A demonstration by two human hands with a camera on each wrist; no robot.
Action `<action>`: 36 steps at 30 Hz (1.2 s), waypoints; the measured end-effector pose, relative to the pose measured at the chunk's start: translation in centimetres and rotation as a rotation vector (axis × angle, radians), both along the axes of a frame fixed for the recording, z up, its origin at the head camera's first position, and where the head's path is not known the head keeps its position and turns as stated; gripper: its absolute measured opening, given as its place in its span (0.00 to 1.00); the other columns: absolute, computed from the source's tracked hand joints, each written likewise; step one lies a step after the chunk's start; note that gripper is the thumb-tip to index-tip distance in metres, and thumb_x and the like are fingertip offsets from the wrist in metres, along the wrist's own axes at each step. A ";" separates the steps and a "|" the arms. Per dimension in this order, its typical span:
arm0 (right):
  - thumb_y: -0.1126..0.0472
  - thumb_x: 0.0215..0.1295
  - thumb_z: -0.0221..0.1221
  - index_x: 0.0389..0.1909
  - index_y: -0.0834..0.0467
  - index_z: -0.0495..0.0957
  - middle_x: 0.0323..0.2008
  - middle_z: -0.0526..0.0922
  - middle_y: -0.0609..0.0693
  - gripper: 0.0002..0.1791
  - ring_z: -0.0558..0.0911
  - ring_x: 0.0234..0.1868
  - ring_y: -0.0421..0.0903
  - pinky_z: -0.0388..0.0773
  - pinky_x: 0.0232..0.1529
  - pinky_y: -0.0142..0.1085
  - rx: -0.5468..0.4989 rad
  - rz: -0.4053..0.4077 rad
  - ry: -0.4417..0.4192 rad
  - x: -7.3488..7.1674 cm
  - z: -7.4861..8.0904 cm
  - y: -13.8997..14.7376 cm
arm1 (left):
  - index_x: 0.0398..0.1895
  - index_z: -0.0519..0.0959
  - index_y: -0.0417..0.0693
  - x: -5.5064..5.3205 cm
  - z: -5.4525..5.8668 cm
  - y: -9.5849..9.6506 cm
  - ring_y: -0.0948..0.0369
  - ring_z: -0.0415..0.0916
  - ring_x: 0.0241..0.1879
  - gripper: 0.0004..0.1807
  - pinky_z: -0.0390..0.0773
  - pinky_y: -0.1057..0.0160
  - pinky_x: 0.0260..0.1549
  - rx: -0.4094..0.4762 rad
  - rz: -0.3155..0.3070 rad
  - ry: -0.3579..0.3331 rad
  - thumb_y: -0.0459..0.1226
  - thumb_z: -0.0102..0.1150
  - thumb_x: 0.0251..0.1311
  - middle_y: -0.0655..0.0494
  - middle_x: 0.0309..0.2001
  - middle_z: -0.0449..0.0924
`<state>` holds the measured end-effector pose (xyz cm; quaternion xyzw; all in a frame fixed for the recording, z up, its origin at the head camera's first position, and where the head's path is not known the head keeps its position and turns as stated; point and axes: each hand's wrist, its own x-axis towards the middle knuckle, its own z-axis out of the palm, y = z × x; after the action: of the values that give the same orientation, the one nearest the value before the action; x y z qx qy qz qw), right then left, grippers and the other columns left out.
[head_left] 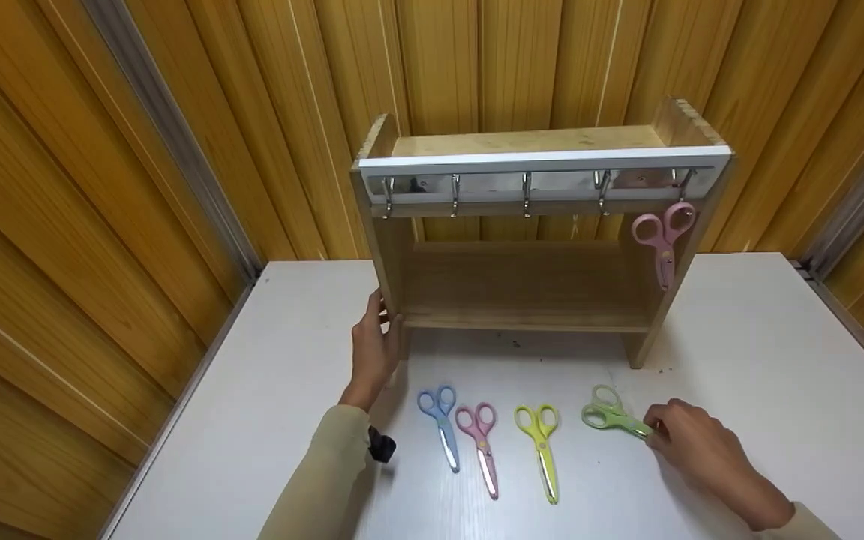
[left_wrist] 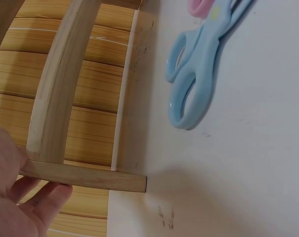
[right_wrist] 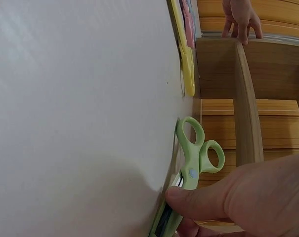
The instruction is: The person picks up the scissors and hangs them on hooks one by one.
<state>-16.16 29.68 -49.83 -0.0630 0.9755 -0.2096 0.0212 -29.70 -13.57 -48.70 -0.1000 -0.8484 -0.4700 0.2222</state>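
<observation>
My right hand (head_left: 706,448) pinches the green scissors (right_wrist: 191,158) by the blade end, thumb on top, with the handle loops pointing away from the fingers toward the shelf. At the left, my left hand (head_left: 373,349) grips the lower side panel of the wooden shelf (head_left: 526,319), thumb in front and fingers round behind. A metal hook rail (head_left: 488,182) runs along the shelf's top front. Pink scissors (head_left: 664,240) hang from its rightmost hook by one loop; the other hooks hold nothing.
On the white table (head_left: 289,330) before the shelf lie blue scissors (head_left: 445,431), a second pair of pink scissors (head_left: 483,450) and yellow scissors (head_left: 542,450), loops toward the shelf. Wood-patterned walls (head_left: 439,67) stand behind and at both sides.
</observation>
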 end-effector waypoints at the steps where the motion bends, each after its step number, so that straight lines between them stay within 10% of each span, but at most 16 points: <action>1: 0.70 0.56 0.71 0.35 0.55 0.86 0.28 0.76 0.46 0.09 0.75 0.29 0.45 0.73 0.23 0.41 0.003 0.002 -0.002 0.0 0.1 0.0 | 0.77 0.62 0.51 0.0 0.0 0.0 0.51 0.82 0.56 0.31 0.85 0.54 0.52 0.000 -0.001 0.003 0.30 0.56 0.74 0.46 0.67 0.76; 18: 0.71 0.55 0.71 0.34 0.55 0.85 0.30 0.82 0.46 0.09 0.77 0.30 0.44 0.74 0.23 0.42 0.051 0.036 0.009 -0.3 1.3 0.0 | 0.76 0.62 0.51 0.0 0.1 0.0 0.52 0.81 0.56 0.31 0.85 0.54 0.52 0.016 -0.020 0.020 0.29 0.55 0.74 0.46 0.66 0.77; 36: 0.70 0.59 0.71 0.38 0.57 0.86 0.30 0.81 0.46 0.08 0.77 0.28 0.44 0.71 0.21 0.37 -0.016 0.066 0.224 -1.3 9.9 -0.6 | 0.76 0.63 0.52 0.0 0.3 0.1 0.52 0.81 0.56 0.31 0.84 0.54 0.54 0.006 0.012 -0.027 0.29 0.56 0.73 0.47 0.66 0.77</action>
<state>-17.50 29.12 -39.93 -0.1182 0.9675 -0.2080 -0.0815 -29.74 -13.48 -48.42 -0.0882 -0.8505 -0.4723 0.2139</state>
